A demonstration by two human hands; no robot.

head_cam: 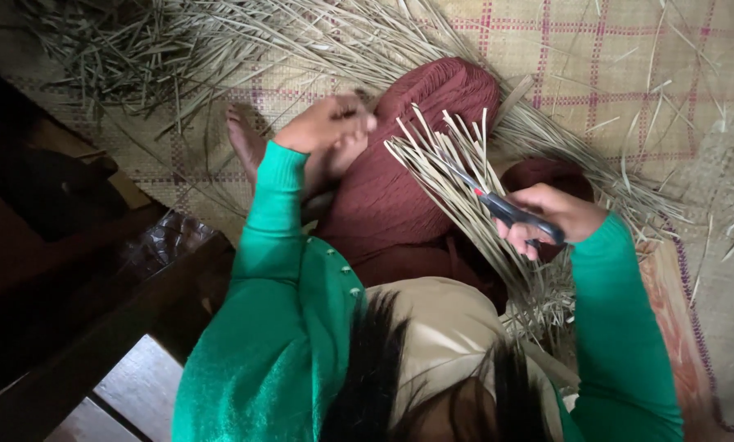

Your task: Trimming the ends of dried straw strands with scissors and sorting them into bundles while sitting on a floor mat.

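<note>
Closed around the dark handles of a pair of scissors (498,205), our right hand (551,217) points the blades into a bundle of dry reed strips (449,164) lying across our lap. Our left hand (330,127) is curled shut — whether on anything, we cannot tell — above a woven checked mat (596,65).

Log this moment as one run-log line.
right hand: holds scissors | blades in bundle of dry strips | left hand: on lap, contents unclear | woven mat underneath
</note>
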